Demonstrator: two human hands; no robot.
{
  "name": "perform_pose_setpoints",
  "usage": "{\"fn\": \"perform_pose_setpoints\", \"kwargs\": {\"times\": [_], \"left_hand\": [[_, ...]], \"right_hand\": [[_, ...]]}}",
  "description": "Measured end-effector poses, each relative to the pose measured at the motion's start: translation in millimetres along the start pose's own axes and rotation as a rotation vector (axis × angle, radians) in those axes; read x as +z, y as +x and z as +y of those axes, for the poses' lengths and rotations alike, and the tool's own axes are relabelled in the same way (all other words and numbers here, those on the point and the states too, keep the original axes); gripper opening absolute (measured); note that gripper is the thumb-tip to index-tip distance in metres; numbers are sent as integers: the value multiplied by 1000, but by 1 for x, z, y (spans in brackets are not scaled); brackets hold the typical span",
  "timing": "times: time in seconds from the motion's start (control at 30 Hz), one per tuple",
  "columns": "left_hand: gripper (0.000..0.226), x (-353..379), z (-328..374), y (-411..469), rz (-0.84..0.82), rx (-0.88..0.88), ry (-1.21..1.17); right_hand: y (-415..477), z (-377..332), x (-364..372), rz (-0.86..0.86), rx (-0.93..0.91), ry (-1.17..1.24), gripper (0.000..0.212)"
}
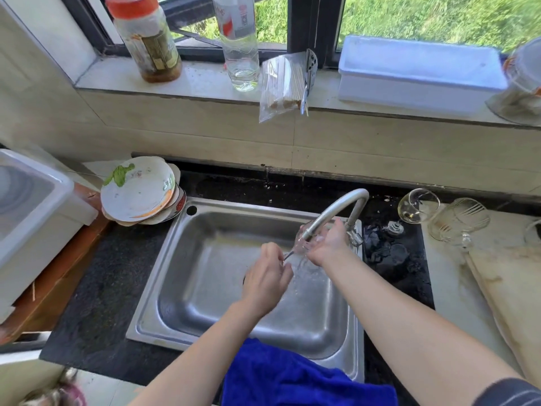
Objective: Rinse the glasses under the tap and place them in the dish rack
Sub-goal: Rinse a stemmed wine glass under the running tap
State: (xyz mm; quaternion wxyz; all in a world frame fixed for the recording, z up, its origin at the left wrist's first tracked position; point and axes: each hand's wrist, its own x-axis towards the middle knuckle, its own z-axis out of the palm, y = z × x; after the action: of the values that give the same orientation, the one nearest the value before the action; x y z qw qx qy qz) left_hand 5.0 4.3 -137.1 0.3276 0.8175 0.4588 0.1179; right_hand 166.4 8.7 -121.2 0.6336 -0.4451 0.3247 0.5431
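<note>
Under the tap (336, 209), left hand (265, 284) pinches glass (301, 247) stem, right hand (328, 244) grips bowl

A dark-framed window (310, 24) runs across the top from eleven to one o'clock, with sunlit green foliage (439, 16) beyond the panes. Below it a pale stone sill (205, 80) spans the whole width, and hard daylight falls across it. Under the sill the wall (205, 136) is faced with large beige tiles. The table (96, 288) is black speckled stone at the centre and toward eight o'clock. At three o'clock it gives way to a pale slab (448, 288). A brown wooden ledge (67, 259) borders the stone at nine o'clock.
</note>
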Motion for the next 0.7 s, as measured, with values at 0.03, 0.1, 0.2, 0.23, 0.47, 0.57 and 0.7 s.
{"fn": "perform_pose_setpoints", "kwargs": {"times": [0.03, 0.1, 0.2, 0.23, 0.47, 0.57, 0.7], "left_hand": [[18, 0, 2, -4, 29, 68, 82], [16, -2, 2, -8, 94, 118, 144], [14, -7, 4, -9, 144, 204, 252], [13, -5, 6, -9, 158, 207, 272], [23, -11, 29, -2, 149, -172, -167], [21, -17, 28, 1, 73, -253, -253], [16, -24, 12, 10, 7, -305, -376]], "right_hand": [[0, 0, 3, 8, -22, 54, 65], [-2, 6, 7, 54, -87, 46, 67], [-2, 4, 10, 133, -161, 13, 64], [-1, 2, 12, 160, -191, -13, 63], [-18, 30, -7, -85, -782, -974, 15], [-11, 13, -11, -39, -856, -1260, 23], [-7, 10, -18, -130, -986, -1711, 27]]}}
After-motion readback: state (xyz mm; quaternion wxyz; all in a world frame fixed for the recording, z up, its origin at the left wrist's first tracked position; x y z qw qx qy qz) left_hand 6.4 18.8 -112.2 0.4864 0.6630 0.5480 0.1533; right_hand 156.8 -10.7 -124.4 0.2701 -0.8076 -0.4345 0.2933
